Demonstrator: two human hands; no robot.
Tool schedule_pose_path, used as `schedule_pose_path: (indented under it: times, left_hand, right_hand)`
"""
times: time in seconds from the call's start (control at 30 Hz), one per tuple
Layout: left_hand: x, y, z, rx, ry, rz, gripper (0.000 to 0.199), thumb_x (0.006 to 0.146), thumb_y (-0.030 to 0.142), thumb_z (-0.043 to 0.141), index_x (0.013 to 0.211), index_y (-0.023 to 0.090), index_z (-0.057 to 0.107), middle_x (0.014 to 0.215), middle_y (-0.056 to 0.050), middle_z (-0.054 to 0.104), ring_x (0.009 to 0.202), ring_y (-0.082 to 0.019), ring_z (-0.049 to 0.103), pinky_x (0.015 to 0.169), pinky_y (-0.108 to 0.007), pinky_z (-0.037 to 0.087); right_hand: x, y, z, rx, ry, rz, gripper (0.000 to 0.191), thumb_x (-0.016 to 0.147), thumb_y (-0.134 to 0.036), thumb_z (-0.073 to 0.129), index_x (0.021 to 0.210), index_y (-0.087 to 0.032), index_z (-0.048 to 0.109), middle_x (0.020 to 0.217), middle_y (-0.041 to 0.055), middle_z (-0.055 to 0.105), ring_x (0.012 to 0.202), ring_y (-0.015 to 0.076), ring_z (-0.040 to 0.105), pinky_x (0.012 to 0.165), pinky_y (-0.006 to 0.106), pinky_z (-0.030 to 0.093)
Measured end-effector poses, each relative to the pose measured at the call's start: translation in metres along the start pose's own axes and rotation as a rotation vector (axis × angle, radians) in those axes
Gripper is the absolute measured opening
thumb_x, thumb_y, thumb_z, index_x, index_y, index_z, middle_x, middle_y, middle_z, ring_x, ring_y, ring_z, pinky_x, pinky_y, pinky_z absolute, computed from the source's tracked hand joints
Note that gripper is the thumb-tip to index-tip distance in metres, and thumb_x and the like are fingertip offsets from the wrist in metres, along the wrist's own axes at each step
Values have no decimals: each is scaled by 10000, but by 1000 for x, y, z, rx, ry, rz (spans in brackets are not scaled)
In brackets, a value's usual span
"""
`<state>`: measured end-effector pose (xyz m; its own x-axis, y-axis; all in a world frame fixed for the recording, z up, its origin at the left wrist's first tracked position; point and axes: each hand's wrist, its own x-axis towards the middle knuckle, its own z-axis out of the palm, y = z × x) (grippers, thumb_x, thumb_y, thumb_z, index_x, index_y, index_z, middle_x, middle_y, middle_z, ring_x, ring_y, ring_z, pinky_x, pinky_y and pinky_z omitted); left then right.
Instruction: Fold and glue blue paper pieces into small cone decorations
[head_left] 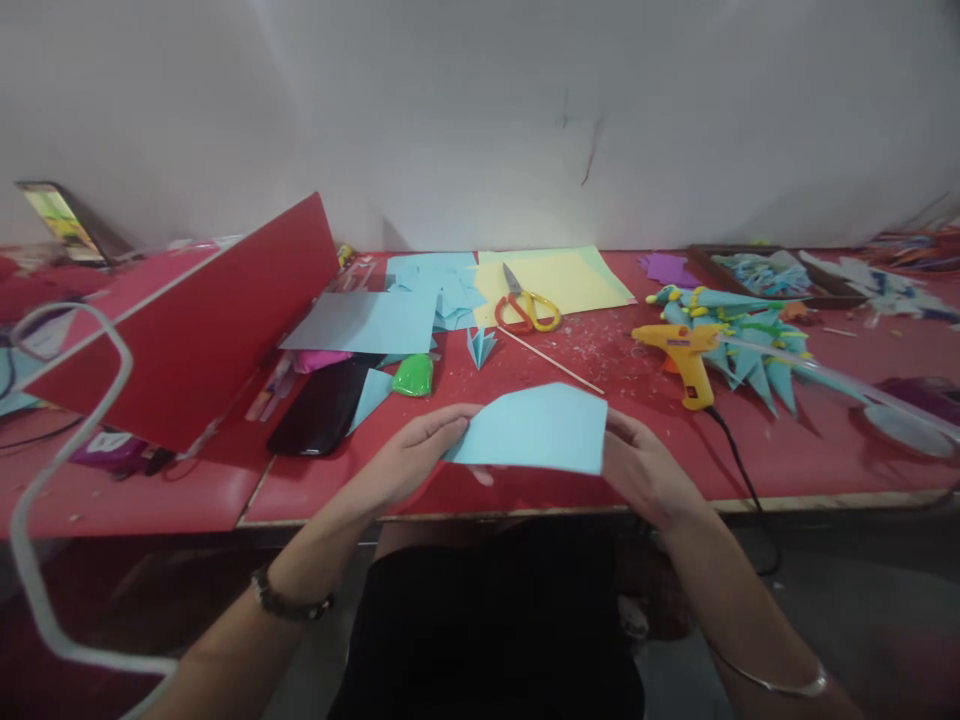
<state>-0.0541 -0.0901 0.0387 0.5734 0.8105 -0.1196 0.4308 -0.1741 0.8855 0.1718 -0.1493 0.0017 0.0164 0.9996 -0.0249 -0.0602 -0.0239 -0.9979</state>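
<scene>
A light blue sheet of paper (534, 430) is held up over the front part of the red table, its top edge angled at the corners. My left hand (427, 445) pinches its left end between thumb and fingers. At the right end my right hand (646, 468) grips the same sheet, its fingers partly behind the paper. A small folded blue paper piece (481, 347) stands just beyond the sheet. Near it lie a thin wooden stick (551, 361) and scissors (529, 308) with red and yellow handles.
A yellow glue gun (686, 358) sits right, beside blue folded-paper work (757, 350). On the left are a black phone (319, 408), a green packet (413, 375), a leaning red board (225, 320) and a white curved tube (34, 545). Yellow sheets (570, 280) lie by the wall.
</scene>
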Motion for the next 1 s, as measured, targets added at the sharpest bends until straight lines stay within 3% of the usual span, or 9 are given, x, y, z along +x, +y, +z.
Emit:
schedule_pose_path:
  times: [0.13, 0.2, 0.37, 0.57, 0.7, 0.8, 0.9, 1.0]
  left_hand:
    - [-2, 5, 2, 83, 66, 32, 397, 859, 399, 320, 1160, 211, 500, 1180, -35, 554, 1118, -205, 464, 909, -339, 412]
    - [-4, 7, 2, 121, 77, 56, 397, 870, 373, 299, 1203, 225, 455, 1277, -19, 472, 1196, -196, 388, 961, -330, 368]
    - [-8, 11, 0, 190, -125, 43, 443, 880, 348, 271, 1313, 259, 299, 1367, 4, 358, 1232, -176, 346, 990, -329, 334]
    - [-7, 12, 0, 133, -186, 16, 451, 875, 389, 280, 1308, 270, 322, 1365, 9, 362, 1234, -182, 344, 1003, -336, 311]
    - [-9, 11, 0, 65, -158, -28, 436, 863, 446, 294, 1262, 302, 397, 1333, 40, 407, 1219, -179, 365, 1002, -319, 305]
    - [-7, 10, 3, 43, -113, -61, 418, 830, 458, 371, 1183, 269, 490, 1244, 19, 506, 1132, -184, 453, 934, -292, 369]
    - [0, 10, 9, 61, -164, 5, 335, 809, 416, 424, 987, 190, 596, 982, -10, 633, 890, -172, 564, 769, -272, 445]
    - [7, 12, 14, 67, -128, 133, 234, 807, 317, 448, 827, 151, 612, 825, -12, 632, 788, -147, 561, 722, -255, 438]
  right_hand:
    - [4, -4, 3, 91, 71, -22, 566, 825, -576, 239, 1130, -208, 542, 994, 81, 654, 959, 221, 592, 817, 395, 465]
    - [4, -5, 2, 103, 68, -3, 616, 820, -604, 191, 1112, -206, 559, 994, 81, 656, 973, 227, 586, 823, 402, 461]
    - [-2, -3, -3, -30, 78, 116, 414, 684, -480, 606, 965, -179, 640, 946, 63, 675, 932, 236, 598, 835, 380, 458]
    - [0, -8, -4, -124, 185, 104, 365, 682, -467, 606, 865, -157, 667, 890, 61, 683, 860, 235, 611, 756, 366, 485]
    - [2, -14, -5, -140, 196, 68, 376, 685, -460, 606, 893, -150, 656, 863, 61, 682, 825, 228, 615, 705, 338, 498]
    - [2, -16, -3, -137, 198, 51, 361, 702, -448, 594, 914, -162, 648, 836, 53, 679, 798, 214, 615, 676, 321, 501]
    - [2, -19, 4, -159, 155, -7, 329, 727, -434, 571, 918, -175, 639, 817, 45, 669, 776, 204, 613, 671, 322, 501]
    - [2, -24, 13, -274, 121, -196, 251, 744, -379, 565, 893, -187, 627, 908, 48, 639, 853, 197, 592, 751, 325, 480]
